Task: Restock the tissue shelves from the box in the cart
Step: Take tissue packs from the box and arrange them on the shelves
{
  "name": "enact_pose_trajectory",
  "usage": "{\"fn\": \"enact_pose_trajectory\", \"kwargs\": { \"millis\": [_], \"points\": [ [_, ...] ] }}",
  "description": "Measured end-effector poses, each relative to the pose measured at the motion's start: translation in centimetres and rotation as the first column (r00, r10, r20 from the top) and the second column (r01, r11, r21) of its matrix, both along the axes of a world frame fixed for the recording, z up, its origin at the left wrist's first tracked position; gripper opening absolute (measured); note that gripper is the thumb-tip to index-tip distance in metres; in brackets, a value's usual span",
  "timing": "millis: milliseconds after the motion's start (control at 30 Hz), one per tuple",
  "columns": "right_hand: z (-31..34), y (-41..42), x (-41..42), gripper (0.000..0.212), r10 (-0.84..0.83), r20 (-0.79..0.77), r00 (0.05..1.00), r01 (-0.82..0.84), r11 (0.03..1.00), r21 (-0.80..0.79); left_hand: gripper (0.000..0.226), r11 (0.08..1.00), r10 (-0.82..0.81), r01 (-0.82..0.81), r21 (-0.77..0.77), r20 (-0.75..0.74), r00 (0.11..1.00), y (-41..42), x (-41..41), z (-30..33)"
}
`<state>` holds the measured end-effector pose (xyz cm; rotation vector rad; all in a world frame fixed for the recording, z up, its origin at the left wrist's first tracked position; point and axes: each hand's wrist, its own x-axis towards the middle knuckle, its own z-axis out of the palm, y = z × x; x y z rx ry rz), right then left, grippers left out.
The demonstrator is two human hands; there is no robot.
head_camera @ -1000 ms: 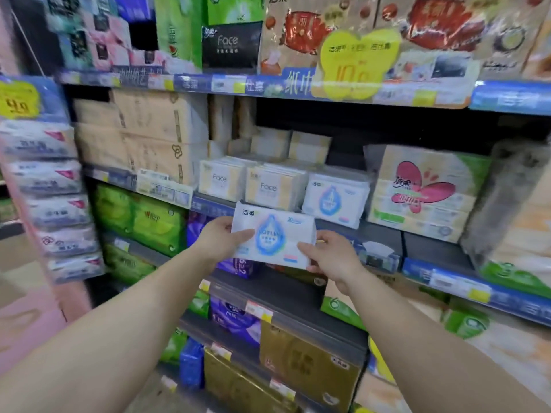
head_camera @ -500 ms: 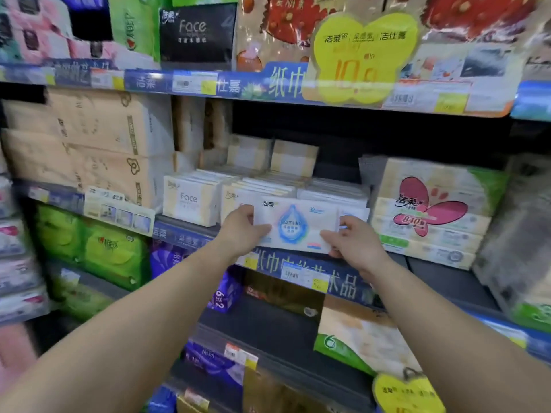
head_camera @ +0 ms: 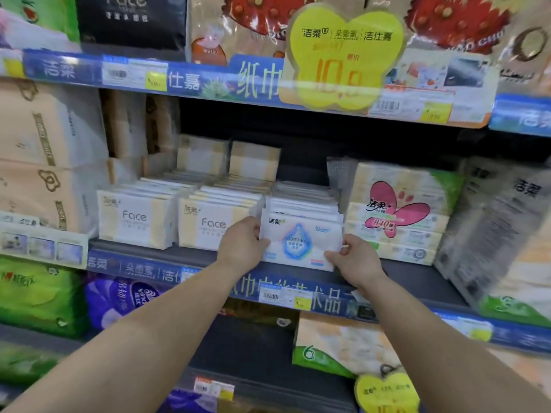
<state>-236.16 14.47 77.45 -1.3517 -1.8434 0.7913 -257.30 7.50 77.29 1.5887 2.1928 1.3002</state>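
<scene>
A white tissue pack with a blue drop print point(head_camera: 301, 241) stands upright at the front of a row of like packs point(head_camera: 302, 198) on the middle shelf point(head_camera: 167, 253). My left hand point(head_camera: 243, 244) grips its left edge and my right hand point(head_camera: 351, 259) pinches its lower right corner. The pack's bottom rests at the shelf's front lip. The cart and the box are out of view.
Two rows of cream "Face" packs point(head_camera: 135, 220) stand to the left. A pink-butterfly multipack point(head_camera: 396, 213) sits close on the right. A yellow price tag point(head_camera: 343, 58) hangs from the upper shelf edge. Green and purple packs fill the lower shelves.
Both hands have carried the drop-print pack up and forward from below the shelf edge onto the shelf, against the front of its row. The camera has moved closer.
</scene>
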Motion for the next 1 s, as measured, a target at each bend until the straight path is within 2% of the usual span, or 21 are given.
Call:
{"fn": "enact_pose_trajectory", "kwargs": {
  "millis": [133, 233, 300, 400, 433, 567, 700, 867, 1000],
  "points": [
    [0.0, 0.3, -0.8, 0.014, -0.041, -0.024, 0.999, 0.041, 0.999, -0.018, 0.023, 0.994, 0.093, -0.093, 0.055, 0.008, 0.996, 0.3, 0.1, -0.2],
    [-0.3, 0.2, -1.1, 0.017, -0.068, -0.043, 0.997, 0.067, 0.997, -0.026, 0.028, 0.99, 0.118, -0.118, 0.08, 0.01, 0.993, 0.6, 0.0, -0.2],
    [-0.5, 0.3, -1.2, 0.031, -0.099, -0.074, 0.992, 0.096, 0.995, -0.038, 0.027, 0.994, 0.083, -0.082, 0.069, -0.009, 0.997, 0.7, 0.0, -0.3],
    [-0.5, 0.5, -1.1, 0.066, -0.133, -0.093, 0.987, 0.126, 0.989, -0.079, 0.019, 0.998, 0.026, -0.022, 0.051, -0.063, 0.998, 0.6, -0.2, -0.4],
    [-0.6, 0.7, -1.2, 0.068, -0.121, -0.077, 0.99, 0.114, 0.99, -0.087, 0.018, 0.999, 0.004, -0.001, 0.044, -0.082, 0.997, 0.4, -0.4, -0.5],
    [-0.5, 0.5, -1.9, 0.043, -0.083, -0.027, 0.996, 0.081, 0.995, -0.064, 0.023, 0.997, -0.072, 0.073, 0.005, -0.12, 0.99, 0.0, -1.0, -0.5],
    [-0.5, 0.2, -1.9, 0.035, -0.081, -0.02, 0.997, 0.08, 0.997, -0.023, 0.029, 0.994, -0.111, 0.107, -0.033, -0.132, 0.985, -0.4, -1.1, -0.4],
    [-0.7, 0.0, -1.8, 0.036, -0.083, 0.015, 0.996, 0.083, 0.997, -0.008, 0.037, 0.982, -0.178, 0.16, -0.104, -0.197, 0.964, -1.0, -1.0, -0.5],
    [-0.2, -0.6, -1.9, 0.046, -0.12, -0.002, 0.993, 0.12, 0.991, -0.06, 0.047, 0.948, -0.295, 0.239, -0.211, -0.295, 0.909, -1.3, -0.8, -0.7]
  ]
}}
